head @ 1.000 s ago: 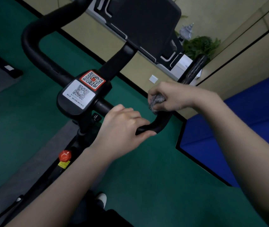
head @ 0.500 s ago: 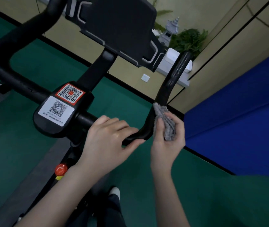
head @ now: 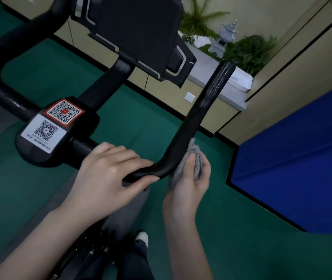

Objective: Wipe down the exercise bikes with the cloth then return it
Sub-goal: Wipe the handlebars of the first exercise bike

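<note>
Two QR stickers sit on the black hub at the left, a white sticker (head: 44,132) and a red-bordered sticker (head: 64,111), under the dark console (head: 138,35). The left hand (head: 108,172) grips the handlebar (head: 183,150) just short of its bend, as before, with one white shoe (head: 141,237) below it on the green floor. One grey cloth (head: 196,158) lies against the bend's right side, pinched by the right hand (head: 189,184); a second ago that hand wrapped the bar from above. Beyond are one wall plate (head: 189,97), one stone lantern (head: 224,37) among ferns, and one blue mat (head: 294,158).
</note>
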The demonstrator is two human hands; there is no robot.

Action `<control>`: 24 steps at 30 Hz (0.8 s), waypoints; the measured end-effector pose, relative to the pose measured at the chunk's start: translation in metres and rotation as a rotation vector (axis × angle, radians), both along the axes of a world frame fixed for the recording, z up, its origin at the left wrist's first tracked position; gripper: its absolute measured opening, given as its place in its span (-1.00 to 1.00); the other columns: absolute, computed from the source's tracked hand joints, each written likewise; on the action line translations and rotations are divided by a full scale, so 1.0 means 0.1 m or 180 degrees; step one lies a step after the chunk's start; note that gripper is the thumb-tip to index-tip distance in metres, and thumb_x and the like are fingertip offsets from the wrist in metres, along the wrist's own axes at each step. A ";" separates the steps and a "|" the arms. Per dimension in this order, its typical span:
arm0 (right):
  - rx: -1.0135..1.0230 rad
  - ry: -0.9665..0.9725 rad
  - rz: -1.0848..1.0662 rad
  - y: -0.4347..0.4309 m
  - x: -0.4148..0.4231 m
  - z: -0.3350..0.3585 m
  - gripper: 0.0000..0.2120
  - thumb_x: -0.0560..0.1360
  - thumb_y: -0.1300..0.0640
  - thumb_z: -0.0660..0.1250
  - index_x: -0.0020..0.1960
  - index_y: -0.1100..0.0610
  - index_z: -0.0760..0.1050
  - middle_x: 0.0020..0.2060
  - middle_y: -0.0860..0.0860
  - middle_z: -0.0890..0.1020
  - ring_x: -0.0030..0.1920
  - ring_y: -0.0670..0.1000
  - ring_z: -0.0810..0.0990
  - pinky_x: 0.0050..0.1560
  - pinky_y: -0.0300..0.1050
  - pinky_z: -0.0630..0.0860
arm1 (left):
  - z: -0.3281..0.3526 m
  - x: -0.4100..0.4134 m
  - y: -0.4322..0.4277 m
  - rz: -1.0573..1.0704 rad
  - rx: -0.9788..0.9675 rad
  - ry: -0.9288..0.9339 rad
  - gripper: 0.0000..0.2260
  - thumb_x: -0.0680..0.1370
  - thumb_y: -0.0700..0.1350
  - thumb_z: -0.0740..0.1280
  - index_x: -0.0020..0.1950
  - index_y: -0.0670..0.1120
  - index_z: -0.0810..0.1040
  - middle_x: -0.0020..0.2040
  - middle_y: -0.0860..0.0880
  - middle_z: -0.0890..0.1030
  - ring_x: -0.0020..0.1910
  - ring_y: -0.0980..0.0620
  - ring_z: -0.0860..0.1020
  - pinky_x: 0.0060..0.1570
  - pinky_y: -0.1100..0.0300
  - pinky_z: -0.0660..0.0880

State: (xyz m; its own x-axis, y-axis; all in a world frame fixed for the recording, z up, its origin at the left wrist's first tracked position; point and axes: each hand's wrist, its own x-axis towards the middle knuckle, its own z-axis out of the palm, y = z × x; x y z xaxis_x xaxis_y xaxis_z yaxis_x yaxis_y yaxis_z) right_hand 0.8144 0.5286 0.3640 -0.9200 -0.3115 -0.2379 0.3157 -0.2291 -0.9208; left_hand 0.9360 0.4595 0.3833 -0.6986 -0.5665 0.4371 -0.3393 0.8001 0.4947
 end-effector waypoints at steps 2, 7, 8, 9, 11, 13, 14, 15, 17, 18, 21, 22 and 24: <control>-0.0175 -0.0307 0.0041 -0.06 -0.09 0.02 -0.87 0.58 0.18 0.27 0.09 0.06 0.53 0.10 0.09 0.64 0.13 0.06 0.62 0.28 0.15 0.48 | 0.01 0.00 0.00 -0.0002 0.0003 -0.0013 -0.71 0.49 0.17 0.32 -0.07 -0.01 0.70 -0.21 0.10 0.65 -0.26 0.04 0.60 -0.19 0.08 0.43; -0.0200 -0.0696 0.0346 0.00 -0.05 0.00 -0.80 0.59 0.21 0.25 0.18 0.11 0.54 0.08 0.08 0.67 0.12 0.06 0.64 0.18 0.01 0.55 | 0.03 0.01 0.00 0.0008 0.0059 -0.0097 -0.67 0.49 0.20 0.31 -0.05 -0.02 0.70 -0.21 0.09 0.66 -0.24 0.05 0.61 -0.18 0.05 0.45; -0.0251 -0.0793 0.0438 0.05 -0.03 -0.01 -0.79 0.58 0.21 0.26 0.19 0.14 0.54 0.05 0.07 0.69 0.07 0.03 0.66 0.09 -0.06 0.59 | 0.03 0.01 0.01 0.0018 0.0067 -0.0111 -0.66 0.49 0.20 0.31 -0.05 -0.02 0.70 -0.21 0.09 0.66 -0.25 0.05 0.61 -0.18 0.04 0.46; -0.0346 -0.0930 0.0529 0.10 -0.03 0.00 -0.78 0.57 0.22 0.27 0.20 0.16 0.54 0.01 0.06 0.70 0.01 0.00 0.68 -0.03 -0.12 0.62 | 0.04 0.00 0.01 0.0029 0.0074 -0.0123 -0.66 0.49 0.20 0.30 -0.06 -0.02 0.70 -0.21 0.09 0.66 -0.25 0.05 0.61 -0.18 0.03 0.46; -0.0580 -0.1181 0.0715 0.16 -0.05 0.01 -0.72 0.50 0.23 0.32 0.20 0.17 0.55 -0.04 0.05 0.71 -0.08 -0.04 0.69 -0.19 -0.19 0.61 | 0.04 0.00 0.01 0.0045 0.0093 -0.0136 -0.65 0.48 0.21 0.30 -0.05 -0.02 0.71 -0.21 0.09 0.65 -0.26 0.05 0.60 -0.18 0.02 0.46; -0.0741 -0.1310 0.0946 0.21 -0.09 0.02 -0.58 0.40 0.23 0.36 0.26 0.21 0.51 -0.04 0.06 0.70 -0.10 -0.03 0.68 -0.22 -0.19 0.59 | 0.05 0.00 0.02 0.0053 0.0117 -0.0129 -0.65 0.49 0.21 0.29 -0.05 -0.02 0.70 -0.21 0.09 0.65 -0.26 0.05 0.60 -0.19 0.01 0.46; -0.0750 -0.1345 0.1057 0.24 -0.11 0.02 -0.52 0.38 0.25 0.36 0.30 0.23 0.47 -0.03 0.09 0.69 -0.08 -0.01 0.67 -0.19 -0.18 0.60 | 0.05 0.00 0.02 0.0058 0.0130 -0.0127 -0.64 0.49 0.22 0.29 -0.05 -0.02 0.70 -0.21 0.09 0.65 -0.25 0.04 0.60 -0.19 0.01 0.46; -0.0739 -0.1372 0.1170 0.27 -0.13 0.01 -0.48 0.38 0.27 0.35 0.34 0.25 0.43 -0.01 0.11 0.67 -0.06 0.01 0.66 -0.16 -0.16 0.60 | 0.05 0.00 0.02 0.0063 0.0140 -0.0129 -0.64 0.49 0.22 0.29 -0.05 -0.02 0.70 -0.21 0.08 0.65 -0.25 0.04 0.61 -0.18 0.00 0.46; -0.0785 -0.1355 0.1472 0.33 -0.16 -0.03 -0.50 0.41 0.34 0.34 0.34 0.30 0.40 0.03 0.14 0.66 -0.01 0.05 0.66 -0.09 -0.13 0.60 | 0.06 0.00 0.02 0.0071 0.0153 -0.0135 -0.64 0.48 0.22 0.29 -0.05 -0.02 0.70 -0.20 0.08 0.66 -0.25 0.04 0.61 -0.18 0.00 0.45; -0.0816 -0.1290 0.1670 0.35 -0.17 -0.04 -0.54 0.43 0.37 0.32 0.32 0.31 0.41 0.05 0.16 0.66 0.02 0.07 0.66 -0.06 -0.11 0.60 | 0.06 0.00 0.02 0.0078 0.0156 -0.0142 -0.64 0.48 0.22 0.29 -0.06 -0.02 0.71 -0.20 0.08 0.66 -0.24 0.05 0.61 -0.17 0.01 0.44; -0.0614 -0.1179 0.2013 0.31 -0.22 -0.08 -0.55 0.41 0.38 0.29 0.31 0.32 0.42 0.11 0.20 0.65 0.09 0.12 0.64 0.06 -0.04 0.60 | 0.10 -0.01 0.03 0.0084 0.0214 -0.0195 -0.65 0.47 0.22 0.29 -0.05 -0.01 0.70 -0.19 0.09 0.66 -0.23 0.06 0.60 -0.14 0.04 0.43; -0.0529 -0.1183 0.2069 0.27 -0.26 -0.09 -0.53 0.40 0.38 0.28 0.31 0.33 0.41 0.12 0.22 0.64 0.11 0.14 0.63 0.14 -0.01 0.58 | 0.11 -0.01 0.03 0.0061 0.0254 -0.0220 -0.65 0.47 0.21 0.29 -0.05 -0.01 0.70 -0.19 0.09 0.66 -0.22 0.06 0.60 -0.13 0.04 0.43; -0.0491 -0.1150 0.2279 0.22 -0.36 -0.09 -0.57 0.44 0.43 0.23 0.31 0.36 0.39 0.15 0.26 0.61 0.15 0.19 0.59 0.24 0.07 0.51 | 0.16 -0.02 0.02 0.0037 0.0320 -0.0284 -0.63 0.47 0.23 0.27 -0.04 -0.02 0.70 -0.18 0.09 0.66 -0.20 0.05 0.61 -0.11 0.04 0.45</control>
